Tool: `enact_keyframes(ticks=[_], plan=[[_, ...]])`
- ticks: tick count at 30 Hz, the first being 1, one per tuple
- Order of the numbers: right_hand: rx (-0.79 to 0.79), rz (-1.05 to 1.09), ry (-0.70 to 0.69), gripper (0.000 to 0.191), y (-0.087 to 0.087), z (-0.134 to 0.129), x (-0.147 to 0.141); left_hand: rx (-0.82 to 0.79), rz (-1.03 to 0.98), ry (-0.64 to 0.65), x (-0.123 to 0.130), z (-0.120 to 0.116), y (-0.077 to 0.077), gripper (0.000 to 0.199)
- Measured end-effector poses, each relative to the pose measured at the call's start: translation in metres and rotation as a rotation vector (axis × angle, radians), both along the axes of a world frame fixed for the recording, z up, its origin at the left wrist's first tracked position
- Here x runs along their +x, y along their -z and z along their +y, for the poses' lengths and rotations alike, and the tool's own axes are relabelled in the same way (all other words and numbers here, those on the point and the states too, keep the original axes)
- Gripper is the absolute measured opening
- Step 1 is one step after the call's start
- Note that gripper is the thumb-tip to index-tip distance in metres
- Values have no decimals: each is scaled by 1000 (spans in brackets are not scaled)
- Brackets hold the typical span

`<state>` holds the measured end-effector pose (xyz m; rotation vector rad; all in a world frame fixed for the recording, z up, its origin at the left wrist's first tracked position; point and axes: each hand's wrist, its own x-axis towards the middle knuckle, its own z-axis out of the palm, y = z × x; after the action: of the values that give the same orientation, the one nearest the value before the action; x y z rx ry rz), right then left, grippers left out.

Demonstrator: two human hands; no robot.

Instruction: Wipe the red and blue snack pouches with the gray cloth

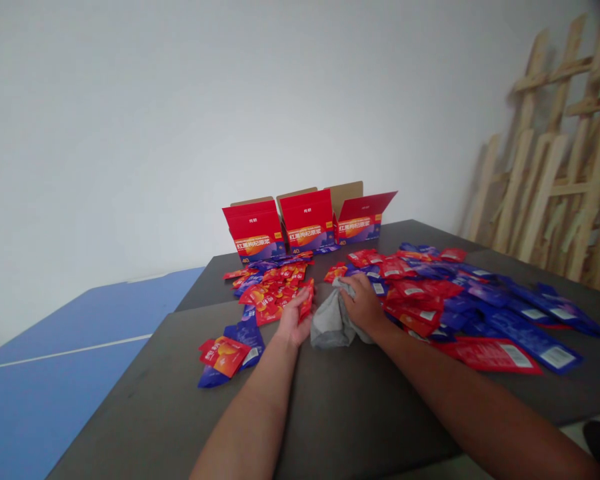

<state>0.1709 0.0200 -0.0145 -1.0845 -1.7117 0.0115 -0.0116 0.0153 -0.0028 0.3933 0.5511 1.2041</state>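
My left hand (295,321) is closed round a red sachet (307,300), held upright beside the left pile. In my right hand (364,305) is a bunched grey cloth (331,324), gripped from above near the middle of the table. The cloth hangs down to the tabletop, close to my left fingers. Left of centre lies a heap of red sachets (269,299) with blue ones among them. A larger spread of red and blue sachets (420,293) lies beyond and right of my right hand.
Three open red cartons (307,227) stand in a row at the back of the dark table (370,400). A few sachets (227,355) lie apart at the left. A blue table (80,360) adjoins on the left; wooden frames (555,167) lean at the right wall.
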Motion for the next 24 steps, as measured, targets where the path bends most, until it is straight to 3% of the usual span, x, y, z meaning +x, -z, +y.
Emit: enact_keyframes(ticks=[4, 7, 13, 24], plan=[[49, -150, -224, 29, -2, -14, -6, 39, 30, -172, 0, 6, 3, 22], [42, -304, -341, 31, -1, -22, -9, 67, 50, -91, 1, 6, 4, 27], [-18, -479, -433, 28, -1, -22, -8, 62, 59, 29, 5, 2, 5, 29], [-78, -403, -254, 29, 5, -12, -5, 172, 147, 162, 15, -11, 3, 16]])
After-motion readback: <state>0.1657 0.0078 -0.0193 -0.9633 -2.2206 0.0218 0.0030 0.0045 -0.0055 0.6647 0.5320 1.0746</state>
